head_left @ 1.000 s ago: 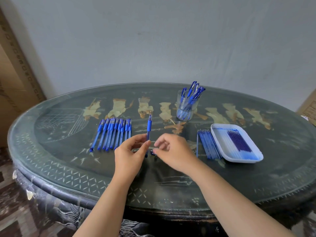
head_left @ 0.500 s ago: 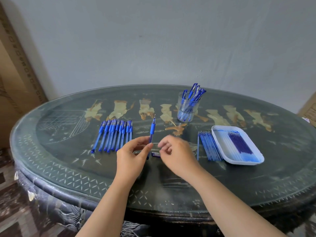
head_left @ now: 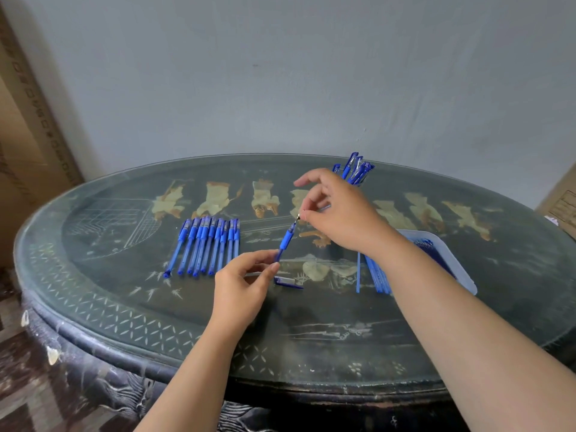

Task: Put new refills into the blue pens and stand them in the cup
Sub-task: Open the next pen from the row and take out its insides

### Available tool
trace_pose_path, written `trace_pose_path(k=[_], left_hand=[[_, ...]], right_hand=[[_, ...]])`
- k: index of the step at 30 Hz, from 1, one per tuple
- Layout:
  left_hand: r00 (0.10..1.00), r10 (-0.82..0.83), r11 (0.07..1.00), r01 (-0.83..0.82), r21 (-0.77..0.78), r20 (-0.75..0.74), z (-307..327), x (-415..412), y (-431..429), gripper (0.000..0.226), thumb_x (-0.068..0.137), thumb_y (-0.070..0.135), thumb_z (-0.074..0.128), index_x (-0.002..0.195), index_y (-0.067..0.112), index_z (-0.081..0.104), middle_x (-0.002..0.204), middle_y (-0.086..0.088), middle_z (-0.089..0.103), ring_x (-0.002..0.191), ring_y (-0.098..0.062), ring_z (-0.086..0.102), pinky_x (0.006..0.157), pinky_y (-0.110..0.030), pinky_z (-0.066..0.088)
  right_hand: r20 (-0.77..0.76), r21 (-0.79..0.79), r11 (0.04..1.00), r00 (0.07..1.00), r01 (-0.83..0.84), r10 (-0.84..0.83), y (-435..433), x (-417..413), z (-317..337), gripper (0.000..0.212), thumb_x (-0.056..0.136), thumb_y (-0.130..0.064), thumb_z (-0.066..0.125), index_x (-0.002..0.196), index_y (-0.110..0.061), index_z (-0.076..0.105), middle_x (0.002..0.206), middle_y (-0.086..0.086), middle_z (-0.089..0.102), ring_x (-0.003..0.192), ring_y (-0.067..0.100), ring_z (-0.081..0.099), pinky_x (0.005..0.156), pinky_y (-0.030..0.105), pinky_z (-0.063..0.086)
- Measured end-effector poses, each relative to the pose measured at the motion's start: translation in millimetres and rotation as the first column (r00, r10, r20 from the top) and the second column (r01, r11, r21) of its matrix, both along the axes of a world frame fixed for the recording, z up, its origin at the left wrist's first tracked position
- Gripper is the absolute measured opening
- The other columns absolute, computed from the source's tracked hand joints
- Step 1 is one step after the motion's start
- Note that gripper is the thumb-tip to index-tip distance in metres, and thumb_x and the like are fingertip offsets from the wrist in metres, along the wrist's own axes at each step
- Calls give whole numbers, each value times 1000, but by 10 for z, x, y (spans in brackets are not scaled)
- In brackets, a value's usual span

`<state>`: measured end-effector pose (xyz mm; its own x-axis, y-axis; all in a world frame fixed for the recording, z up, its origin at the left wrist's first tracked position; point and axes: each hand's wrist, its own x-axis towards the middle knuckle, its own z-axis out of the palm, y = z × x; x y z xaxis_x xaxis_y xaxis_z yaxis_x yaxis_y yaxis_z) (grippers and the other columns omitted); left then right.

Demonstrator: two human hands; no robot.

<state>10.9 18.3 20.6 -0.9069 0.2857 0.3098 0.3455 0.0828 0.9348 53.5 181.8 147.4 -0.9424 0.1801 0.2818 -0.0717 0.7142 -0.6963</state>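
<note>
Left hand (head_left: 241, 286) pinches a blue pen (head_left: 285, 241), tilted above the middle of the table (head_left: 124, 310), steadying it; right hand (head_left: 339, 219) pinches its tip, probably to unscrew it

the one camera sits on my head. it looks forward and down, close over the desk (head_left: 93, 307) towards the wall (head_left: 280, 73).

Soft, even daylight; the dark oval glass-topped table (head_left: 131, 310) shows pale sheen near its far rim. Wide-angle bending curves frame edges; the lower corners look soft.
</note>
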Motion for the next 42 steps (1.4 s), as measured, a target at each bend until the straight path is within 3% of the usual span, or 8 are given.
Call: trace_pose_path(k=[12, 21, 24, 29, 33, 37, 39, 42], left_hand=[[1000, -13, 1000, 12, -21, -25, 8, -5, -2, 29, 85, 12, 73, 94, 39, 71, 93, 15, 73, 88, -1, 66, 76, -12, 51], [998, 4, 1000, -5, -12, -62, -13, -2, 8, 30, 85, 9, 73, 93, 37, 71, 92, 14, 72, 85, 0, 66, 73, -13, 52], [999, 8, 1000, -8, -2, -52, -16, -8, 3, 27, 85, 9, 73, 95, 33, 72, 93, 13, 73, 85, 1, 66, 74, -12, 51], [999, 3, 1000, -2, 17, -32, -9, -4, 5, 22, 85, 10, 73, 98, 28, 74, 93, 12, 73, 85, -1, 67, 75, -12, 51], [999, -2, 1000, 3, 10, -36, 3, 0, -1, 25, 85, 10, 73, 97, 32, 72, 93, 13, 73, 86, 1, 66, 75, -10, 50], [999, -5, 1000, 5, -11, -35, 8, 0, -7, 27, 86, 11, 73, 97, 35, 71, 94, 15, 72, 87, 1, 66, 76, -9, 50], [999, -1, 1000, 0, -14, -37, 11, 2, -7, 25, 86, 11, 72, 98, 33, 71, 95, 14, 72, 88, 1, 65, 76, -8, 49], [1000, -5, 1000, 4, -11, -29, 14, -1, -12, 25, 86, 12, 72, 98, 34, 71, 95, 14, 72, 88, 2, 65, 76, -9, 49]], right_hand=[[11, 16, 999, 999, -37, 37, 2, -19, -45, 36, 87, -5, 65, 111, -30, 56, 82, -9, 67, 75, -2, 59, 68, 9, 43], [77, -17, 1000, 997, 8, -7, -10, -44, -146, 12, 90, -14, 66, 97, -20, 75, 82, -12, 68, 71, -4, 61, 63, 11, 46], [53, -43, 998, 998, 40, -38, -44, -34, -178, 6, 89, -22, 70, 91, -20, 75, 82, -11, 71, 75, 1, 64, 69, 17, 50], [54, -88, 990, 993, 113, -108, -70, -51, -305, 28, 82, -50, 71, 89, -22, 66, 87, -5, 68, 81, 8, 62, 75, 25, 52], [98, -230, 972, 995, 45, -23, -50, -8, -380, 18, 91, -33, 67, 108, -29, 68, 107, -10, 68, 97, 2, 64, 92, 33, 54], [22, -230, 966, 992, 123, -121, -89, -11, -446, 11, 87, -34, 72, 87, -23, 67, 91, -7, 70, 87, 6, 64, 82, 28, 54], [26, -251, 958, 990, 141, -139, -92, -1, -442, 21, 86, -42, 71, 92, -23, 65, 93, -7, 66, 87, 5, 61, 74, 22, 48], [23, -324, 944, 998, 60, -55, -87, 25, -420, 14, 91, -34, 67, 104, -32, 69, 103, -11, 68, 96, 3, 63, 84, 25, 50]])
